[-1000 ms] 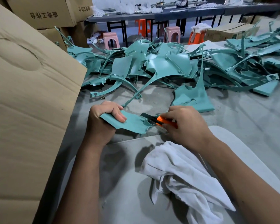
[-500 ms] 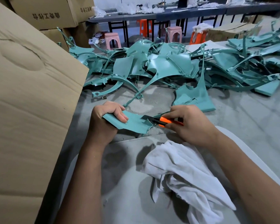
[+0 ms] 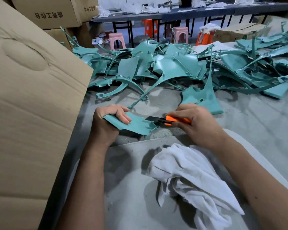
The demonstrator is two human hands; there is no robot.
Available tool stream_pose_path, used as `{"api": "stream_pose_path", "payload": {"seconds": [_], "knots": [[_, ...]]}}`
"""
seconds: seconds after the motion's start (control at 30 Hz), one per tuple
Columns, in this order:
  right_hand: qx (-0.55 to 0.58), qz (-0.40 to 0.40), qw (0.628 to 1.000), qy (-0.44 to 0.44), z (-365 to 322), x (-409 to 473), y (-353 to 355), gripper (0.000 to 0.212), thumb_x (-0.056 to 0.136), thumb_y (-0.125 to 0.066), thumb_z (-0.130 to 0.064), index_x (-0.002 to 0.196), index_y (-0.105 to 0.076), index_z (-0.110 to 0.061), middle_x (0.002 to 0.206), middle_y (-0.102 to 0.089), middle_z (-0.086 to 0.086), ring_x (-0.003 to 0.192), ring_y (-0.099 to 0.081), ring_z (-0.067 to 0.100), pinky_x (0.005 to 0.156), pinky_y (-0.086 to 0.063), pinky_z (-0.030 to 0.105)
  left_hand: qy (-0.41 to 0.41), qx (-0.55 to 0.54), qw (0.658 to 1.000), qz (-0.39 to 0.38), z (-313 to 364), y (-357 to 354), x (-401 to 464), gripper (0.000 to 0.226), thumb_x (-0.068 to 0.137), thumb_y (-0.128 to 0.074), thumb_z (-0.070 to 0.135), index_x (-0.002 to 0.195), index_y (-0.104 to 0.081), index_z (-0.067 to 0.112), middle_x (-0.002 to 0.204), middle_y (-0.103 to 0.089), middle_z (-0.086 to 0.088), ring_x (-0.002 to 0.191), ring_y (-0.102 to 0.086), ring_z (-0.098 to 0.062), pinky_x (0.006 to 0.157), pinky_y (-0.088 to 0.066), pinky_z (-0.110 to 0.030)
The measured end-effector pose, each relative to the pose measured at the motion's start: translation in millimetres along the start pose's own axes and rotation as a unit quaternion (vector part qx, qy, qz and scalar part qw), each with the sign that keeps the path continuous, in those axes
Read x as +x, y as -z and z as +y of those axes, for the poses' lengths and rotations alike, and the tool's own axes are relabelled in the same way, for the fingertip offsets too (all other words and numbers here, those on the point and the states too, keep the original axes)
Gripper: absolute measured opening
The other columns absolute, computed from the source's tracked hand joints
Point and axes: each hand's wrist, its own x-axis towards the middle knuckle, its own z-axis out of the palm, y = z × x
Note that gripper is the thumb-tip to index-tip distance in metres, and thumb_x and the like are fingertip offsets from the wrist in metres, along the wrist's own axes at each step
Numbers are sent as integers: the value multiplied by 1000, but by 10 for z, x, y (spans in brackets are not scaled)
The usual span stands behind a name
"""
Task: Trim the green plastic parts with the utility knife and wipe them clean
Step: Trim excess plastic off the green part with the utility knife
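Orange utility knife [image 3: 173, 121] in right hand's [image 3: 196, 125] gripping fingers points left at left-hand-gripped [image 3: 106, 123] green part [image 3: 136, 124].

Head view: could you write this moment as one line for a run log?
step: trimming | left hand: grips green part | right hand: holds utility knife, blade at part's right edge | white cloth: unused, near the person

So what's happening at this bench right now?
A person is trimming a green plastic part. The left hand grips the part at its left end, just above the grey table, while the right hand holds an orange utility knife with the blade at the part's right edge. A white cloth lies in front of the person, untouched. A pile of similar green parts sits behind, and a cardboard box stands at the left.
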Motion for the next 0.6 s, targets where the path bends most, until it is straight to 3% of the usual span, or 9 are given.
{"api": "stream_pose_path", "payload": {"seconds": [0.17,0.33,0.5,0.6], "knots": [[55,-49,997,17,89,-27,84,28,90,-76,-4,115,-79,-16,88,-66,-5,85,-61,16,75,-46,30,23,-19,999,11,-16,-2,-12,58,67,-58,-38,63,-65,19,66,-65,-9,83,-64,-27,84,-52,-28],[17,21,1000,11,-30,21,-101,25,93,-75,-14,117,-79,-20,87,-64,-7,86,-57,22,77,-47,38,28,-14,999,14,-56,24,-2,48,65,-63,-29,56,-64,18,58,-67,4,85,-66,-29,84,-53,-33],[50,-46,997,28,93,1,26,27,92,-76,-6,117,-78,-16,89,-66,-2,87,-60,21,77,-47,34,35,-31,999,19,-33,10,-26,30,65,-60,-12,57,-65,16,62,-65,-9,85,-66,-30,87,-53,-38],[36,-10,999,32,96,-14,-17,24,94,-75,-12,117,-78,-18,87,-64,-5,85,-57,19,76,-45,31,37,-29,999,15,-23,14,-22,30,65,-60,-13,57,-65,16,64,-65,-10,85,-65,-29,87,-52,-37]]}}
